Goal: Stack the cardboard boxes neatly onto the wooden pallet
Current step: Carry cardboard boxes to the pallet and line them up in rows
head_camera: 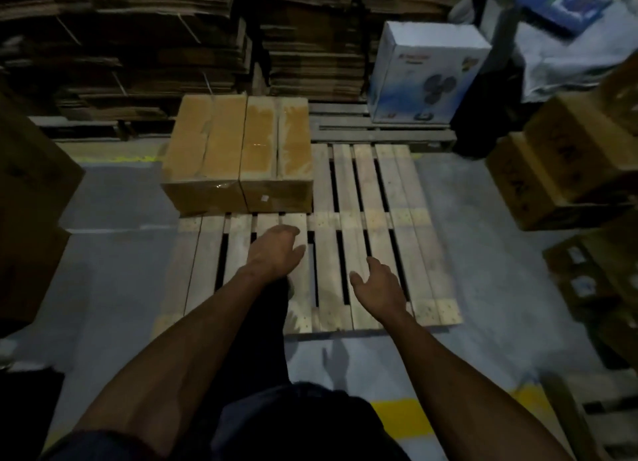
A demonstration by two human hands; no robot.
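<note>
Behind pallet [362, 226], white box [426, 70] shows fan picture, lettering unreadable.

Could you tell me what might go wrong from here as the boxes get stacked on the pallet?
1. The two cardboard boxes sit at the far-left corner of the wooden pallet, seemingly overhanging its left edge; higher layers might lean.
2. Open slat gaps near the left hand and right hand could catch a foot or a box corner.
3. Dim lighting hampers alignment.

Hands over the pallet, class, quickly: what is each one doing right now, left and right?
Left hand: open, fingers relaxed, holding nothing, above the wooden pallet.
Right hand: open, palm turned inward, holding nothing.
</note>
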